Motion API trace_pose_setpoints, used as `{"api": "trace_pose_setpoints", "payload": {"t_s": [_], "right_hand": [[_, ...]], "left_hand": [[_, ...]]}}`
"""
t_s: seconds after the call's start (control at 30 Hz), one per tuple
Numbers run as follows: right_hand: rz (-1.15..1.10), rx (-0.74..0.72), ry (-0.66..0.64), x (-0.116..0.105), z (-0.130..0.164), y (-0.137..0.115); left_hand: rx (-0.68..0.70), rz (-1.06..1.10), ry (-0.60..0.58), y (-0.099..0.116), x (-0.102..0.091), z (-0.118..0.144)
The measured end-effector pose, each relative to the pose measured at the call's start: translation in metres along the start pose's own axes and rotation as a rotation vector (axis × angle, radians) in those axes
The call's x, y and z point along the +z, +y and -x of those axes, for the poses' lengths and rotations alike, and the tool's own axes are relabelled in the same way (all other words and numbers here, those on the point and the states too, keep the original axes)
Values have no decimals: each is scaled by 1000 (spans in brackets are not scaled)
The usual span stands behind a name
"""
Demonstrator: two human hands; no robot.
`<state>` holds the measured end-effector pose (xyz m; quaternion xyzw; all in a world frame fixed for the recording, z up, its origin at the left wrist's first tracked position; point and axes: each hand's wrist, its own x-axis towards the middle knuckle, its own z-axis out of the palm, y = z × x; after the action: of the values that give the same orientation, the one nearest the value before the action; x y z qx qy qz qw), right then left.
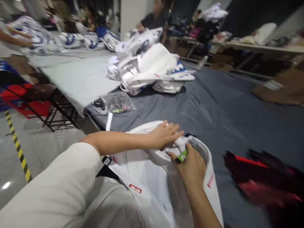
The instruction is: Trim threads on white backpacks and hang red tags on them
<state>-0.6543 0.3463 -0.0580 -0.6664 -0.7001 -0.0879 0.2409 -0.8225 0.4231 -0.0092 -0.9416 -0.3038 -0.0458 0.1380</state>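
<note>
A white backpack (152,177) lies in front of me, its padded panel and a strap (135,188) with a small red label toward my body. My left hand (165,134) lies over the bag's upper edge, fingers bent across the white fabric and thumb mostly hidden. Close beside it, my right hand (192,164) is closed around a small green and black tool (182,156). The tool's far end is hidden among white material between the two hands, so its exact kind does not show. Its body touches my thumb and palm.
A clear plastic bag (118,103) of small items lies near the table's left edge. Several white bags (156,60) are piled beyond it. Blurred dark red items (261,180) lie at right. A person (152,20) stands behind the pile; a stool (59,104) is at left.
</note>
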Motion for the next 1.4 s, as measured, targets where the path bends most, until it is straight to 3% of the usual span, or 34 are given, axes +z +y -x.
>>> {"api": "trace_pose_setpoints", "payload": {"t_s": [0.1,0.2,0.43,0.63,1.0,1.2,1.33,1.4], "right_hand": [[93,129,-201,-5,-4,-16],[180,206,-253,0,-11,-32],[176,300,-204,19,-14,-48],[48,195,-135,18,-4,-41],[-24,280,-172,30,-18,-44],[-101,129,-144,4,-2,-26],[-313,73,82,-24,15,-16],[-471,100,101,-31,16,-15]], "left_hand": [[-168,99,-30,2,0,0],[-273,125,-119,0,2,-4],[-281,50,-180,2,3,-6],[-320,53,-183,-1,-3,4],[-359,34,-218,-1,5,-1],[-402,106,-192,-3,-4,8],[-404,101,-192,-5,-3,10],[-390,128,-196,-8,-1,8]]}}
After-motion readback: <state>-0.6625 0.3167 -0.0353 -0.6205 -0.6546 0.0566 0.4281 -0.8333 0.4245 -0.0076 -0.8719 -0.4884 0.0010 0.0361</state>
